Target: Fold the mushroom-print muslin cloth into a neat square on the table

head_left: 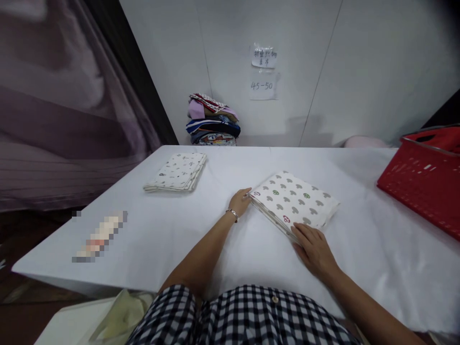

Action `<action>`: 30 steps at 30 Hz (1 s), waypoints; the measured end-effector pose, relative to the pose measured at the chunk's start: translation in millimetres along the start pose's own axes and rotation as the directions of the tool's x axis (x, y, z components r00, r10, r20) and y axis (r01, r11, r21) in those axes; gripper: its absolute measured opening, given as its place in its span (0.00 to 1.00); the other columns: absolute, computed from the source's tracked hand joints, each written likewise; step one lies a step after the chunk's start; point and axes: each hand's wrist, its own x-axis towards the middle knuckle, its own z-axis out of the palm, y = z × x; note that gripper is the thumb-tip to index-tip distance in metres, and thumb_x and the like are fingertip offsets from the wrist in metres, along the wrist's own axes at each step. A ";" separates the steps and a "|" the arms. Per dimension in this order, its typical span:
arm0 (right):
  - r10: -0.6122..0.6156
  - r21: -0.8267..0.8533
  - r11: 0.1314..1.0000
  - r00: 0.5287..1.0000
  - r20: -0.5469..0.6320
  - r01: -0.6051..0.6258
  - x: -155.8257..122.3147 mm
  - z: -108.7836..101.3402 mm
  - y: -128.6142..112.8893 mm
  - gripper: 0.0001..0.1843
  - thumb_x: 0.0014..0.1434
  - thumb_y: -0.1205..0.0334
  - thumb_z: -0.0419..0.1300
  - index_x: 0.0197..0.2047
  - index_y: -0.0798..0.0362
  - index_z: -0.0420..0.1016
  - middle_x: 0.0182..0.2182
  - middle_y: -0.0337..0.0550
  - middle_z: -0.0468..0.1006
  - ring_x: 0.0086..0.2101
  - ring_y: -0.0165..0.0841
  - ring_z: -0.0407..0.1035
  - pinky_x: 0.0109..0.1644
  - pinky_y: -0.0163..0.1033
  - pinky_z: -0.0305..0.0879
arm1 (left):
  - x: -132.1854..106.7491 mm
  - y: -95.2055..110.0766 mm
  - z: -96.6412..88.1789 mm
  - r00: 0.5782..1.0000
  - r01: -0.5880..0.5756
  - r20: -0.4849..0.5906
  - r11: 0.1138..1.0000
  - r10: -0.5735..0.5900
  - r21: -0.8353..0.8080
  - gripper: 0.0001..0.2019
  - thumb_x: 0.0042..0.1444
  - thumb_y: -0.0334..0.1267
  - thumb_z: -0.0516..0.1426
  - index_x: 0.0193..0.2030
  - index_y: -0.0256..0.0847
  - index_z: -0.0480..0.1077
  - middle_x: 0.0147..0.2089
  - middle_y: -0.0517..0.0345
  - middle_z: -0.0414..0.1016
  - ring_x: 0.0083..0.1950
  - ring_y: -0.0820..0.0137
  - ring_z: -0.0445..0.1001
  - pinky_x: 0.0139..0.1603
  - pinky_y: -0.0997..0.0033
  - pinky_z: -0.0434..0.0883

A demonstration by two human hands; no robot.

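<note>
A folded white cloth point(294, 196) printed with grey mushroom-like shapes and a few green and red marks lies at an angle on the white-covered table. My left hand point(241, 201), with a bracelet at the wrist, pinches its left corner. At the near edge, my right hand point(313, 249) has its fingers on top of the cloth and its thumb against the layered side, so it grips that corner. Another folded cloth point(178, 171), white with small dark prints, rests farther left, apart from both hands.
A red plastic basket point(427, 177) stands on the table's right side. Behind the far edge is a stack of folded fabrics point(213, 122) by the wall. A pixelated patch covers something at the table's left. A pale bin point(82, 321) sits below the near left edge.
</note>
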 end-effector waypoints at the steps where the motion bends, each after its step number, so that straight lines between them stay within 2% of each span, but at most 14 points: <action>1: 0.001 0.000 1.000 1.000 0.005 -0.001 -0.2 0.2 0.3 0.26 0.61 0.63 0.51 0.62 0.51 0.56 0.56 0.51 0.66 0.54 0.42 0.60 0.52 0.50 0.59 | 1.0 1.3 1.5 0.999 -0.038 0.030 0.999 0.037 0.038 0.20 0.54 0.32 0.54 0.54 0.46 0.67 0.54 0.59 0.69 0.51 0.71 0.69 0.53 0.72 0.66; 6: -0.002 0.008 1.000 1.000 0.015 0.002 -1.1 -0.3 0.4 0.27 0.60 0.64 0.52 0.63 0.52 0.55 0.56 0.51 0.65 0.55 0.41 0.59 0.54 0.50 0.58 | 8.0 0.9 5.8 0.985 -0.151 0.122 0.950 0.121 0.273 0.19 0.58 0.32 0.48 0.55 0.49 0.68 0.56 0.63 0.69 0.56 0.69 0.67 0.58 0.68 0.63; 11: 0.006 0.023 1.000 1.000 0.025 -0.007 -0.8 -0.6 1.0 0.26 0.60 0.64 0.52 0.62 0.52 0.57 0.56 0.51 0.66 0.55 0.41 0.58 0.54 0.50 0.58 | 11.0 -4.2 3.4 0.985 -0.149 0.140 0.895 0.099 0.421 0.19 0.60 0.34 0.47 0.55 0.51 0.67 0.51 0.63 0.74 0.52 0.68 0.69 0.51 0.68 0.68; 14: 0.008 0.028 1.000 0.999 0.031 -0.008 0.0 -0.4 1.3 0.26 0.60 0.64 0.52 0.62 0.52 0.57 0.56 0.52 0.66 0.55 0.42 0.59 0.53 0.50 0.58 | 9.1 -0.9 0.2 0.976 -0.209 0.152 0.863 0.155 0.460 0.19 0.59 0.34 0.47 0.55 0.49 0.68 0.49 0.61 0.74 0.50 0.67 0.70 0.50 0.67 0.69; 16: 0.011 0.031 0.999 0.999 0.032 -0.012 1.1 -0.9 0.5 0.26 0.61 0.64 0.51 0.62 0.52 0.57 0.55 0.52 0.66 0.54 0.42 0.59 0.53 0.51 0.58 | 6.4 2.6 -2.4 0.956 -0.292 0.158 0.852 0.247 0.434 0.20 0.57 0.31 0.48 0.55 0.47 0.67 0.54 0.61 0.71 0.54 0.68 0.69 0.54 0.67 0.68; 20: 0.032 0.032 0.999 0.999 0.035 -0.033 5.0 -4.1 -3.4 0.25 0.61 0.65 0.51 0.62 0.52 0.57 0.55 0.52 0.66 0.54 0.42 0.59 0.53 0.52 0.58 | 3.2 4.0 -8.7 0.885 -0.465 0.199 0.812 0.420 0.353 0.23 0.54 0.28 0.49 0.56 0.46 0.65 0.60 0.61 0.65 0.58 0.71 0.65 0.59 0.68 0.64; 25: 0.059 0.050 0.997 0.997 0.044 -0.061 8.1 -6.9 -6.2 0.26 0.60 0.66 0.50 0.62 0.51 0.56 0.55 0.53 0.66 0.53 0.41 0.60 0.53 0.53 0.58 | 13.6 -4.5 -13.8 0.797 -0.605 0.276 0.708 0.538 0.365 0.18 0.59 0.34 0.46 0.53 0.46 0.68 0.59 0.60 0.66 0.54 0.70 0.70 0.54 0.68 0.69; 30: 0.060 0.053 0.997 0.997 0.045 -0.063 7.6 -6.0 -6.3 0.26 0.60 0.66 0.51 0.61 0.53 0.57 0.55 0.54 0.65 0.54 0.42 0.59 0.53 0.53 0.58 | 25.2 -10.5 -12.1 0.763 -0.640 0.268 0.630 0.587 0.440 0.17 0.58 0.32 0.47 0.50 0.50 0.71 0.55 0.62 0.71 0.50 0.70 0.73 0.50 0.67 0.72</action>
